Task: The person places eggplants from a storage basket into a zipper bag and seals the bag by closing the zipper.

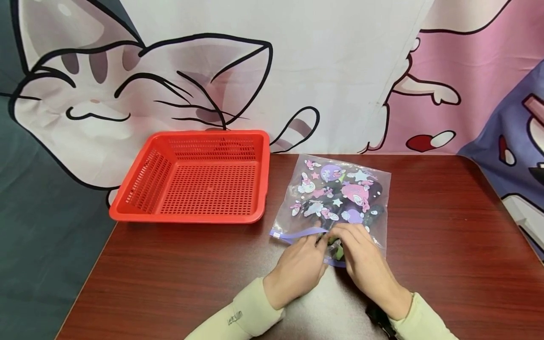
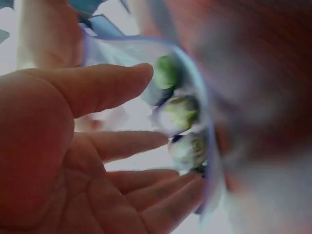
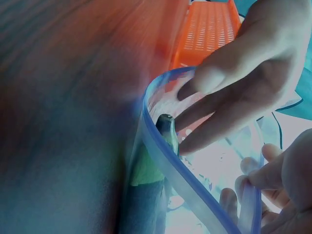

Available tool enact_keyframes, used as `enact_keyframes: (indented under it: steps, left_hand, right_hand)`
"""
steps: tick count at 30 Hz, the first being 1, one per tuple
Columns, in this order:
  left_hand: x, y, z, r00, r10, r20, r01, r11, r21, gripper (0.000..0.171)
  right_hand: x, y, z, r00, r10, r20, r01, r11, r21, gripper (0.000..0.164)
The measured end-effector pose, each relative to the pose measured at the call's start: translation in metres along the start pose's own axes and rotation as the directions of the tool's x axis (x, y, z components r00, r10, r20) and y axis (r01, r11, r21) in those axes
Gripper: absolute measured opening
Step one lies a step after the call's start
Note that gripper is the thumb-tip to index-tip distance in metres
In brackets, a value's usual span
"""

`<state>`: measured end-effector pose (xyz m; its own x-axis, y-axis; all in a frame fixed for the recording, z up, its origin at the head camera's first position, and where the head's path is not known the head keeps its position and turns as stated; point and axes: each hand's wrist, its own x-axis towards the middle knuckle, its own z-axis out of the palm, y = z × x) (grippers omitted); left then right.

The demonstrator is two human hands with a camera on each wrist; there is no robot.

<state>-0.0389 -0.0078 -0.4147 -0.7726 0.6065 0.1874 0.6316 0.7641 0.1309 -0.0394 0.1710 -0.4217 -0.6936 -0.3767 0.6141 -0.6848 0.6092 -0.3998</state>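
A clear zip bag (image 1: 284,198) printed with pink and purple cartoon figures lies on the table, its purple-edged mouth (image 3: 183,180) held apart toward the person. The left hand (image 1: 301,265) reaches into that mouth with its fingers nearly straight; in the left wrist view nothing sits between thumb and fingers. With its thumb and fingers the right hand (image 1: 366,264) pinches the bag's edge. Several dark and green items are inside: a green rounded end (image 2: 167,73) shows near the left thumb, and a dark piece with a green band (image 3: 146,173) lies along the mouth.
Left of the bag stands a red perforated plastic basket (image 1: 189,219) with nothing in it. A cartoon-printed cloth (image 1: 340,71) hangs behind the brown table (image 1: 446,236). Something black (image 1: 378,318) is at the right wrist.
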Motion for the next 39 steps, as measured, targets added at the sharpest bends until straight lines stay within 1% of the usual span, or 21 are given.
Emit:
enact_keyframes:
  steps: [2,3,5,7,10,13,15,16,19,22,24,26,29,30,32,33,35,36,39]
  left_hand:
    - [-0.006,0.0,-0.008,1.0,-0.017,0.012,0.017,1.0,-0.021,0.048]
    - [-0.009,0.001,-0.013,0.999,-0.034,0.013,0.034,0.999,-0.033,0.04]
    - [-0.015,0.0,-0.022,0.997,-0.083,0.001,0.083,0.995,-0.048,0.024]
    - [-0.021,-0.003,-0.029,0.99,-0.139,-0.026,0.138,0.989,-0.053,0.016]
    - [-0.028,-0.008,-0.035,0.971,-0.225,-0.079,0.223,0.974,-0.032,0.017]
    - [-0.034,-0.014,-0.035,0.949,-0.277,-0.151,0.281,0.96,0.009,0.023]
    - [-0.037,-0.017,-0.032,0.935,-0.292,-0.202,0.305,0.952,0.039,0.029]
    - [-0.038,-0.019,-0.031,0.929,-0.292,-0.229,0.312,0.948,0.057,0.029]
    - [-0.039,-0.024,-0.024,0.91,-0.283,-0.304,0.335,0.933,0.134,0.025]
    - [-0.037,-0.03,-0.017,0.9,-0.268,-0.345,0.352,0.912,0.209,0.019]
    - [-0.036,-0.033,-0.011,0.902,-0.262,-0.345,0.353,0.906,0.235,0.018]
    - [-0.035,-0.037,-0.007,0.908,-0.256,-0.332,0.344,0.907,0.243,0.015]
    - [-0.033,-0.043,-0.004,0.917,-0.264,-0.298,0.338,0.912,0.233,0.006]
    - [-0.032,-0.044,-0.005,0.92,-0.27,-0.285,0.338,0.913,0.227,0.005]
    - [-0.031,-0.045,-0.007,0.924,-0.283,-0.257,0.339,0.917,0.21,0.007]
    - [-0.031,-0.046,-0.008,0.928,-0.286,-0.24,0.336,0.919,0.204,0.01]
    - [-0.032,-0.045,-0.012,0.936,-0.289,-0.204,0.327,0.927,0.187,0.014]
    - [-0.033,-0.044,-0.014,0.939,-0.289,-0.186,0.321,0.93,0.179,0.015]
    - [-0.034,-0.042,-0.021,0.949,-0.284,-0.134,0.303,0.941,0.15,0.018]
  right_hand:
    - [0.0,0.0,0.0,1.0,-0.003,-0.008,0.003,1.0,0.004,0.038]
    - [0.001,0.0,0.0,1.0,0.0,-0.009,0.001,1.0,0.006,0.037]
    - [0.002,0.0,0.0,1.0,0.004,-0.009,-0.004,1.0,0.008,0.035]
    - [0.002,0.0,-0.001,1.0,0.01,-0.009,-0.01,1.0,0.01,0.034]
    - [0.003,0.0,-0.002,1.0,0.022,0.0,-0.022,1.0,0.007,0.032]
    - [0.003,0.0,-0.004,0.999,0.031,0.008,-0.031,1.0,0.003,0.029]
    - [0.003,0.001,-0.005,0.999,0.034,0.012,-0.034,0.999,0.002,0.028]
    - [0.002,0.001,-0.006,0.999,0.035,0.012,-0.035,0.999,0.0,0.028]
    - [0.002,0.002,-0.007,1.0,0.027,0.012,-0.027,1.0,-0.008,0.031]
    - [0.002,0.003,-0.008,0.999,0.021,0.032,-0.02,1.0,-0.012,0.033]
    - [0.002,0.003,-0.009,0.998,0.024,0.058,-0.023,1.0,-0.012,0.03]
    - [0.001,0.003,-0.009,0.996,0.03,0.089,-0.029,0.999,-0.013,0.03]
    - [-0.001,0.003,-0.009,0.991,0.027,0.131,-0.025,1.0,-0.018,0.035]
    - [-0.001,0.002,-0.008,0.99,0.019,0.141,-0.016,1.0,-0.018,0.038]
    - [-0.001,0.001,-0.007,0.987,0.005,0.159,-0.003,1.0,-0.013,0.039]
    - [-0.001,0.001,-0.007,0.986,0.001,0.168,0.0,1.0,-0.006,0.037]
    - [-0.001,-0.002,-0.005,0.984,-0.007,0.178,0.006,1.0,0.009,0.025]
    - [0.0,-0.003,-0.005,0.984,-0.009,0.18,0.006,1.0,0.019,0.023]
    - [0.002,-0.007,-0.002,0.983,-0.013,0.185,0.006,0.999,0.038,0.027]
